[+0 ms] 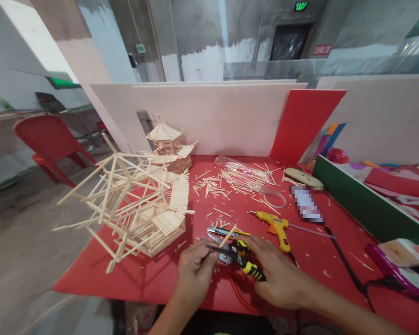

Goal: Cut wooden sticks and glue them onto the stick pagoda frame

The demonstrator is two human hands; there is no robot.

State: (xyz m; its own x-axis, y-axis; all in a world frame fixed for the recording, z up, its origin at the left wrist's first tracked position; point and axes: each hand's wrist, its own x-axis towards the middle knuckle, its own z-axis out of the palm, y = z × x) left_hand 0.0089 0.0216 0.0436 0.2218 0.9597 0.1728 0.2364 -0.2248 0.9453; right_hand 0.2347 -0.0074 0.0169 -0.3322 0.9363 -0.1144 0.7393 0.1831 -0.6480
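Note:
My left hand [195, 270] pinches a short wooden stick [227, 236] that points up and to the right. My right hand [275, 274] grips black-and-yellow cutting pliers [242, 259], whose jaws meet the stick near my left fingertips. Both hands hover over the near edge of the red table [153, 279]. A large wooden stick model of a roofed building [136, 204] lies tilted on the table to the left of my hands.
A yellow glue gun [277, 226] and a utility knife [220, 231] lie just beyond my hands. Loose sticks [216, 186] and a clear bag of sticks [242, 174] are scattered further back. A smaller stick model [169, 144] stands by the white partition. A red chair [50, 142] is left.

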